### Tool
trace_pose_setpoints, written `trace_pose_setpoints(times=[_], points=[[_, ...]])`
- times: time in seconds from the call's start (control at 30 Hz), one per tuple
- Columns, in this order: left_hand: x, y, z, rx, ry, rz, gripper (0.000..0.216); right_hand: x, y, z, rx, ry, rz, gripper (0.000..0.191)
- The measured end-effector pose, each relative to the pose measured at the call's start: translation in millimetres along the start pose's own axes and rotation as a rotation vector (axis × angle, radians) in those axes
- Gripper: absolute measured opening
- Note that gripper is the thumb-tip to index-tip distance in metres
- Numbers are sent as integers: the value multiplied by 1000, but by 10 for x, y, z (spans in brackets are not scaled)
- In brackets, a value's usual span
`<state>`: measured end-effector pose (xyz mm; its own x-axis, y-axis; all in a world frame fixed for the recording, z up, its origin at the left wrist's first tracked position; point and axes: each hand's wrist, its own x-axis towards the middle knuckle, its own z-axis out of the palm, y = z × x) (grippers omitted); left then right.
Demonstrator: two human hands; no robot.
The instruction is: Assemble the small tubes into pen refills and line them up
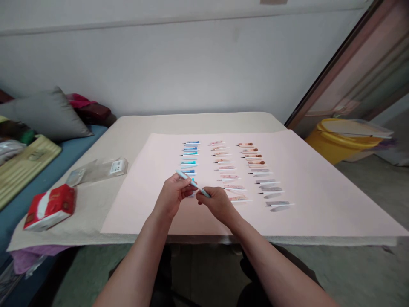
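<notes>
A slim pale-blue pen (184,175) slants between my two hands above the sheet. My left hand (172,192) pinches its upper part. My right hand (219,204) has its fingers closed round the lower end, and the tip is partly hidden there. Beyond and under my hands lie three columns of thin pen parts, each a dark-tipped refill beside a sleeve. The left column has blue sleeves (188,163); my left hand covers some of it. Pink ones (228,176) fill the middle column. On the right are brown (255,162) and grey ones (268,188).
A pale pink sheet (134,213) covers much of the cream-topped table (137,123). At the left lie a clear plastic bag (99,170) with a label and a red tissue pack (51,208). A yellow bucket (335,143) stands right of the table; a wall rises behind.
</notes>
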<state>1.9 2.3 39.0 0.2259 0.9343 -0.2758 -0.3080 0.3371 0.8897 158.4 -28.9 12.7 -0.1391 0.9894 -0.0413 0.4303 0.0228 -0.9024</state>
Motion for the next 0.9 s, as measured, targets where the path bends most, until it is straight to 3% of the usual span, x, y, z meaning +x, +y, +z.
trace_pose_setpoints(times=[0.2,0.4,0.57,0.67,0.8,0.9], points=[[-7,-70,46,173,-46,35,20,-6,-37,-16,-89,-45,74,23],[42,-117,32,162,-36,23,20,-11,-66,-26,-99,-26,76,25],[29,-113,45,159,-106,34,18,-12,-39,-13,-34,-27,76,25],[18,-98,39,167,-160,27,18,-26,-48,-7,142,-75,110,23],[26,-65,6,132,-242,-1,19,-36,-104,-43,600,-216,299,14],[38,-42,-9,106,-281,17,18,-28,-139,-83,900,-301,340,22]])
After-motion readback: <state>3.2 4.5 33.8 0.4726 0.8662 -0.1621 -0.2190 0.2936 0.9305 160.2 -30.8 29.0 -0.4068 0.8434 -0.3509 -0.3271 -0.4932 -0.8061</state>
